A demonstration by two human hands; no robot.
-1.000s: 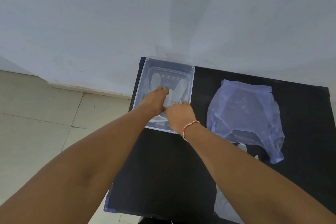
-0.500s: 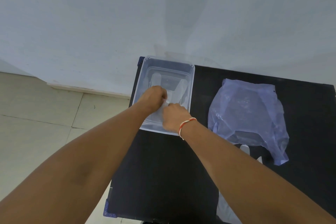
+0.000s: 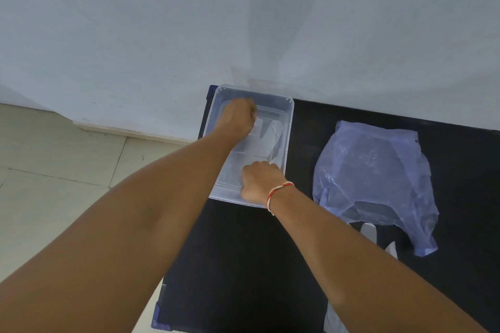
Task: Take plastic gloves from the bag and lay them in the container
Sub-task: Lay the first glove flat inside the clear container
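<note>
A pale tiled floor (image 3: 54, 170) is showing at the far left, meeting a plain white wall (image 3: 189, 21) along a low skirting strip. Next to it, a black table (image 3: 243, 265) is standing against the wall.

At the table's far left corner a clear plastic container (image 3: 289, 127) is sitting, its long sides running away from the person. The left hand (image 3: 238, 120) is reaching down into the far part of the container, fingers curled in tight, pinching the far end of a thin clear plastic glove (image 3: 263, 138) that is lying along the container's floor. The glove is so transparent that its outline is hard to follow; how many gloves are lying there cannot be told.

The right hand (image 3: 261, 180) is resting inside the near end of the container, just above its near rim, fingers also bunched down and closed onto the glove's near end. A red and white thread band (image 3: 278, 193) is circling the right wrist.

Further right, well apart from the container, a bluish translucent plastic bag (image 3: 376, 178) is lying flat and crumpled on the table, its mouth facing the person. Just below the bag's near edge, pale glove fingers (image 3: 368, 232) are poking out onto the black surface beside the right forearm.
</note>
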